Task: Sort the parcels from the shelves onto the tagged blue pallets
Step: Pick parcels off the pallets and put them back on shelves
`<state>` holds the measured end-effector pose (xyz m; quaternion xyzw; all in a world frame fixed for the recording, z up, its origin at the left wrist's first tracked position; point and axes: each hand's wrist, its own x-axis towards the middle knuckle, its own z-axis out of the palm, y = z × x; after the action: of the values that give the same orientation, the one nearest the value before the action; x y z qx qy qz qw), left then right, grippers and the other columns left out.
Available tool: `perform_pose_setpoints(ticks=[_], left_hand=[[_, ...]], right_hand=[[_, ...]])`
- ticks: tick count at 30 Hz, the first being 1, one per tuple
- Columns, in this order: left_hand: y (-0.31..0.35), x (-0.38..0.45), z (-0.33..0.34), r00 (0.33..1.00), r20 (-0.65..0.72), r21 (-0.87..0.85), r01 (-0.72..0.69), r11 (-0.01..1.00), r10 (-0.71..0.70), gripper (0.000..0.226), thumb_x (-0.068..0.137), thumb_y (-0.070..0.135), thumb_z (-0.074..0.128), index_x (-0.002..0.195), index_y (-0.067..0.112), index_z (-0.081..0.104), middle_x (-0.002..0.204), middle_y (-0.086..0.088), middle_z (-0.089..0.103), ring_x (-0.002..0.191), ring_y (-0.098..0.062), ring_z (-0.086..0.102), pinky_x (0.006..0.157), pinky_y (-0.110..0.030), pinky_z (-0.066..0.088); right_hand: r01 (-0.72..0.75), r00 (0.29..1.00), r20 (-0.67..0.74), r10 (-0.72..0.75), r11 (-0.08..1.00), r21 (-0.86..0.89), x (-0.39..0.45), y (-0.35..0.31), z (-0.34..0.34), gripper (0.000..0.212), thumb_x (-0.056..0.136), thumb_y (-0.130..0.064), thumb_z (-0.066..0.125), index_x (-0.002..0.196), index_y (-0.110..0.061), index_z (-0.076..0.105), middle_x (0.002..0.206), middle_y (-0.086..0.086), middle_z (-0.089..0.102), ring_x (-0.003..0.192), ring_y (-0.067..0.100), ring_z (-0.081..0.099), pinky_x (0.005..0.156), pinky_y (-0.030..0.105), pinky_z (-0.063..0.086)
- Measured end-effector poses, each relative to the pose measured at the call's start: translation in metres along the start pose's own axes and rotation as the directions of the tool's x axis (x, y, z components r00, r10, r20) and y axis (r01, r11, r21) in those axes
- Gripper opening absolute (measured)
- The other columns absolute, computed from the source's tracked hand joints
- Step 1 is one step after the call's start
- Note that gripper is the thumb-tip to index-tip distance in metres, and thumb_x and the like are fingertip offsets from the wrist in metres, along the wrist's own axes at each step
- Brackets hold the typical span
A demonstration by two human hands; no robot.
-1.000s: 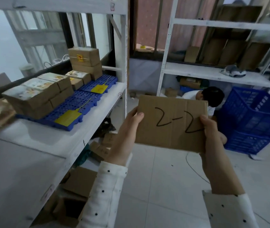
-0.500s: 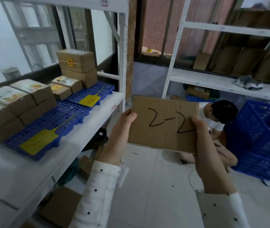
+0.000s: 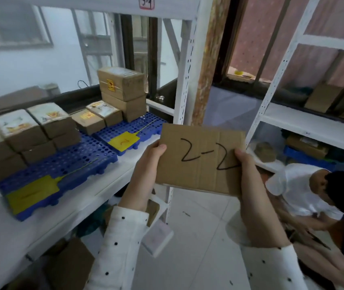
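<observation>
My left hand (image 3: 146, 174) and right hand (image 3: 255, 185) still grip the cardboard sign (image 3: 200, 160) marked 2-2; blue pallets (image 3: 66, 162) now nearer, lower left.

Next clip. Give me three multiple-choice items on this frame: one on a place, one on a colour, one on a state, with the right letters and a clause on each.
1. Where do the two blue pallets lie?
A. on the floor
B. on the white shelf at left
C. in a crate

2. What colour are the pallet tags?
A. yellow
B. red
C. white

3. How is the cardboard sheet marked 2-2 held?
A. by the left hand alone
B. lying on the shelf
C. by both hands, the right hand too

Key: 1 B, the pallets sit on the shelf board. 2 A, both tags are yellow. 3 C, one hand grips each side edge.
</observation>
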<state>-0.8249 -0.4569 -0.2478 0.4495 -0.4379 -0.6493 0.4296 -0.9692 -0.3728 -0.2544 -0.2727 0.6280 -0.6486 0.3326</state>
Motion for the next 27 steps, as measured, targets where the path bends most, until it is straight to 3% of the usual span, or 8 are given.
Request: perform_pose_setpoints(ticks=[2, 5, 9, 15, 18, 21, 24, 27], left_hand=[[-0.003, 0.012, -0.003, 1.0, -0.017, -0.03, -0.011, 0.999, 0.011, 0.015, 0.097, 0.031, 0.043, 0.099, 0.03, 0.058, 0.091, 0.005, 0.062, 0.085, -0.015, 0.058, 0.08, -0.034, 0.047], [0.007, 0.04, -0.013, 0.992, -0.123, -0.043, 0.001, 0.999, -0.007, 0.017, 0.098, 0.029, 0.044, 0.084, 0.032, 0.054, 0.084, 0.002, 0.059, 0.077, -0.015, 0.056, 0.071, -0.031, 0.045], [0.019, 0.083, -0.026, 0.984, -0.178, -0.042, -0.032, 0.999, 0.024, 0.013, 0.096, 0.033, 0.046, 0.088, 0.028, 0.056, 0.092, 0.001, 0.06, 0.081, -0.012, 0.056, 0.074, -0.03, 0.044], [0.048, 0.147, -0.047, 0.965, -0.24, -0.048, -0.121, 0.992, 0.106, 0.016, 0.095, 0.033, 0.047, 0.082, 0.031, 0.055, 0.081, 0.005, 0.062, 0.07, -0.009, 0.058, 0.057, -0.02, 0.049], [0.062, 0.175, -0.055, 0.961, -0.244, -0.043, -0.146, 0.988, 0.132, 0.016, 0.096, 0.034, 0.045, 0.085, 0.031, 0.056, 0.086, 0.004, 0.062, 0.075, -0.008, 0.058, 0.063, -0.025, 0.045], [0.065, 0.198, -0.063, 0.949, -0.273, -0.039, -0.172, 0.984, 0.155, 0.018, 0.097, 0.034, 0.044, 0.084, 0.031, 0.056, 0.081, 0.009, 0.061, 0.073, -0.005, 0.057, 0.06, -0.024, 0.042], [0.065, 0.216, -0.073, 0.935, -0.322, -0.022, -0.165, 0.986, 0.15, 0.017, 0.096, 0.036, 0.044, 0.089, 0.03, 0.058, 0.091, 0.003, 0.063, 0.08, -0.01, 0.058, 0.066, -0.028, 0.044], [0.069, 0.234, -0.086, 0.909, -0.392, -0.014, -0.157, 0.988, 0.139, 0.017, 0.097, 0.035, 0.044, 0.09, 0.028, 0.057, 0.096, -0.002, 0.062, 0.082, -0.014, 0.058, 0.072, -0.032, 0.046]], right_hand=[[-0.02, 0.998, 0.062, 0.022, 0.999, -0.025, 0.02, 0.006, 0.011, 0.029, 0.094, -0.046, 0.043, 0.112, -0.029, 0.058, 0.11, 0.002, 0.064, 0.099, 0.017, 0.061, 0.075, 0.031, 0.046], [-0.039, 0.986, 0.162, 0.047, 0.998, -0.054, 0.053, 0.01, 0.035, 0.034, 0.094, -0.048, 0.04, 0.115, -0.028, 0.056, 0.11, 0.003, 0.064, 0.097, 0.016, 0.06, 0.071, 0.03, 0.044], [-0.046, 0.977, 0.204, 0.056, 0.998, -0.052, 0.096, 0.013, 0.074, 0.025, 0.094, -0.049, 0.041, 0.105, -0.033, 0.056, 0.109, 0.001, 0.062, 0.098, 0.014, 0.059, 0.071, 0.028, 0.043], [-0.022, 0.959, 0.283, 0.032, 0.999, -0.039, 0.16, 0.003, 0.131, 0.027, 0.088, -0.053, 0.048, 0.101, -0.032, 0.06, 0.108, 0.0, 0.065, 0.1, 0.014, 0.061, 0.08, 0.031, 0.047], [-0.021, 0.955, 0.295, 0.029, 0.999, -0.031, 0.187, 0.0, 0.159, 0.051, 0.07, -0.064, 0.051, 0.106, -0.03, 0.061, 0.111, 0.0, 0.065, 0.102, 0.016, 0.061, 0.085, 0.035, 0.049], [-0.055, 0.94, 0.334, 0.067, 0.997, -0.046, 0.212, 0.0, 0.186, 0.07, 0.063, -0.066, 0.046, 0.117, -0.023, 0.057, 0.11, 0.005, 0.064, 0.099, 0.021, 0.062, 0.072, 0.032, 0.049], [-0.099, 0.915, 0.385, 0.117, 0.993, -0.066, 0.234, 0.003, 0.21, 0.077, 0.062, -0.064, 0.045, 0.121, -0.016, 0.054, 0.111, 0.011, 0.062, 0.093, 0.024, 0.061, 0.065, 0.029, 0.046], [-0.161, 0.888, 0.429, 0.167, 0.986, -0.05, 0.255, 0.005, 0.234, 0.068, 0.063, -0.058, 0.047, 0.117, -0.017, 0.054, 0.103, 0.008, 0.062, 0.082, 0.018, 0.059, 0.06, 0.026, 0.042]])
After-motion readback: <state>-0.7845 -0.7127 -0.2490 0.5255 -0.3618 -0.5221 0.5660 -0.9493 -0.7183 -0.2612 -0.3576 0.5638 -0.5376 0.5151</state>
